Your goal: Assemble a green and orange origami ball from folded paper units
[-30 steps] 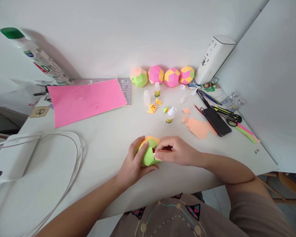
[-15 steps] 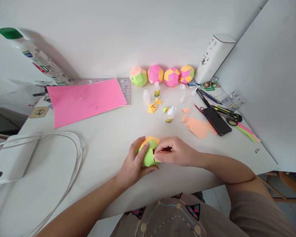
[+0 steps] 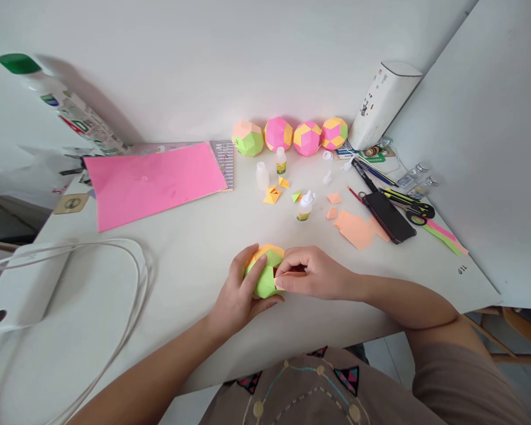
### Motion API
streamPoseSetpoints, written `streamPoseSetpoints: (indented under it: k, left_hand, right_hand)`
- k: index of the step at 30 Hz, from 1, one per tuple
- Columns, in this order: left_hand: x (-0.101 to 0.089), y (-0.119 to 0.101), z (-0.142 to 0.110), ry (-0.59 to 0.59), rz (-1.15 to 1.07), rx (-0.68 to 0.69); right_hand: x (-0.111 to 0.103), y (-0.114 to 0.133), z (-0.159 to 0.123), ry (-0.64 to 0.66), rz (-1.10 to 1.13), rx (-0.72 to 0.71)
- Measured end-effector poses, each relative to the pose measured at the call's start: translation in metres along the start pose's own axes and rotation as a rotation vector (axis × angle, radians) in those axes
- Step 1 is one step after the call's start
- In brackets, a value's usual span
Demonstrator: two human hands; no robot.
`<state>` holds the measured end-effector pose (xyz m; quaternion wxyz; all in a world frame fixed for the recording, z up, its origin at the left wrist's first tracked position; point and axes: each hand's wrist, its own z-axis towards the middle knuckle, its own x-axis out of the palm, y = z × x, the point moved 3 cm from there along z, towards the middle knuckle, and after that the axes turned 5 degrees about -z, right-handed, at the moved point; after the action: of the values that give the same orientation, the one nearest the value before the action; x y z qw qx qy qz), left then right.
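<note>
My left hand (image 3: 243, 287) is wrapped round a green and yellow faceted paper ball (image 3: 264, 282), thumb below and fingers over its left side. On the ball's right side, my right hand (image 3: 310, 271) pinches a peach paper flap at the edge of a dark opening; most of the flap is hidden behind the fingers. Beyond the hands stands a glue bottle (image 3: 305, 208) with a white nozzle. Small folded orange paper pieces (image 3: 272, 195) and peach pieces (image 3: 332, 213) lie around it.
Several finished paper balls (image 3: 278, 134) line the wall. A pink sheet (image 3: 159, 184) lies at left, with a white cable (image 3: 137, 277) in front. Peach paper (image 3: 355, 230), a black phone (image 3: 389, 217) and scissors (image 3: 418, 215) lie at right. Another small bottle (image 3: 281, 161) stands farther back.
Very little differs. Both hands keep their hold on the ball, and the right fingers stay at its opening with only slight shifts.
</note>
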<state>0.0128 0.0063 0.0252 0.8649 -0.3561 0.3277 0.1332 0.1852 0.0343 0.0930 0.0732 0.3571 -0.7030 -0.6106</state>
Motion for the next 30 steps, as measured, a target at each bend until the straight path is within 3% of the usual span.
streamPoseSetpoints:
  k: [7, 11, 23, 30]
  left_hand:
    - [-0.0003, 0.0008, -0.0001, -0.013, 0.018, 0.023]
    - [-0.0006, 0.0006, -0.0002, -0.020, 0.012, 0.023]
    - [0.0004, 0.0013, -0.0012, -0.006, -0.005, 0.010]
    - [0.0011, 0.0017, -0.0013, -0.006, -0.022, 0.013]
  right_hand:
    - [0.0006, -0.0050, 0.0000, 0.004, 0.006, 0.090]
    - [0.0003, -0.0049, -0.0005, -0.048, -0.014, 0.085]
    - [-0.0008, -0.0016, -0.0005, -0.006, -0.071, -0.001]
    - [-0.0035, -0.0036, -0.0001, 0.004, -0.005, 0.068]
